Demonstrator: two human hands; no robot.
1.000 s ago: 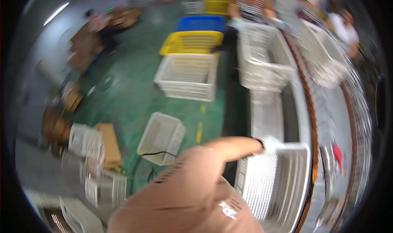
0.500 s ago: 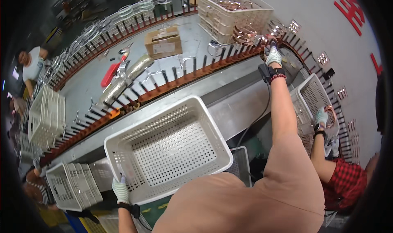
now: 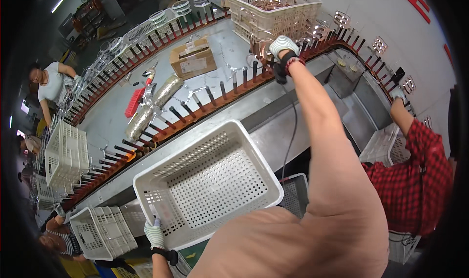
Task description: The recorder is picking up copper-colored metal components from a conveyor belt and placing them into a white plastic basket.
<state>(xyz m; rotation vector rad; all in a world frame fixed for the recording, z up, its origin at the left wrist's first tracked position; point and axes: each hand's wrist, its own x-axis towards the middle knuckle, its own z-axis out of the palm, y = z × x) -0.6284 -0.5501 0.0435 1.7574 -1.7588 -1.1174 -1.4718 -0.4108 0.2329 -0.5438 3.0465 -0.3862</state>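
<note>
Crate [image 3: 210,180] nearer, in left grip [image 3: 154,233].

The left hand [image 3: 155,235], gloved, grips the near rim of an empty white perforated crate [image 3: 207,185] that rests against the edge of a long metal conveyor table [image 3: 273,107]. The right hand [image 3: 282,47], also gloved, reaches far out and closes on a copper coil [image 3: 261,48] among the dark pegs [image 3: 222,90] lining the brown rail. Behind it stands a cream basket [image 3: 273,14] full of copper parts, near a cardboard box [image 3: 193,58] and a red brush [image 3: 134,102].
</note>
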